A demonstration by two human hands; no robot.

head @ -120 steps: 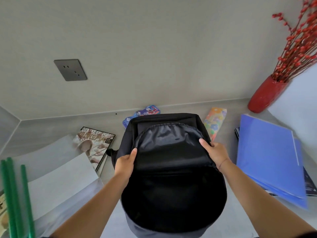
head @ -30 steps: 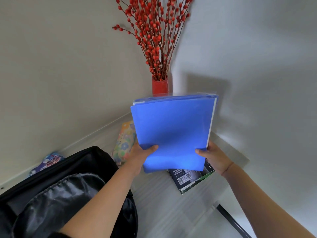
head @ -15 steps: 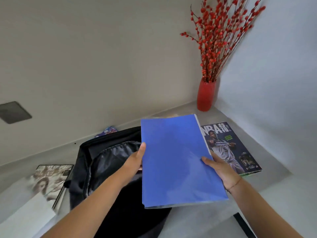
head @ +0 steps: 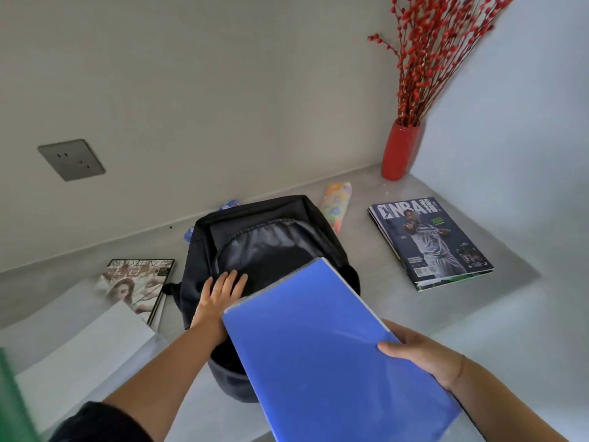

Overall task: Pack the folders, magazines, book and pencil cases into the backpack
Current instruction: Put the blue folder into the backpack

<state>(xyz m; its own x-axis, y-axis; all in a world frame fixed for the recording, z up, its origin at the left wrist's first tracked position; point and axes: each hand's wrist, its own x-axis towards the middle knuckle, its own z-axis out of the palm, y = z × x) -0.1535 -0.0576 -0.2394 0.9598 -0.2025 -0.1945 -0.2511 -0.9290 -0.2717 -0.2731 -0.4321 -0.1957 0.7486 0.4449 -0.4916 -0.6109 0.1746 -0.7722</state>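
Observation:
A black backpack [head: 255, 224] lies open on the grey counter in the middle. My left hand [head: 220, 293] rests flat on the left rim of its opening, fingers spread. My right hand [head: 420, 355] grips the right edge of a blue folder [head: 318, 346], held tilted with its far corner over the backpack's opening. An NBA magazine [head: 430, 240] lies to the right. Another magazine [head: 137, 282] lies to the left. A colourful pencil case [head: 336, 202] sits right of the backpack, and a blue pencil case [head: 229, 204] peeks out behind it.
A red vase [head: 398, 151] with red berry branches stands in the back right corner. A clear folder with white paper [head: 79, 346] and a green strip [head: 12, 400] lie at the near left. A wall socket [head: 71, 159] is on the back wall.
My left hand has let go of the blue folder and moved to the backpack's rim. My right hand alone now holds the folder, lower and nearer to me.

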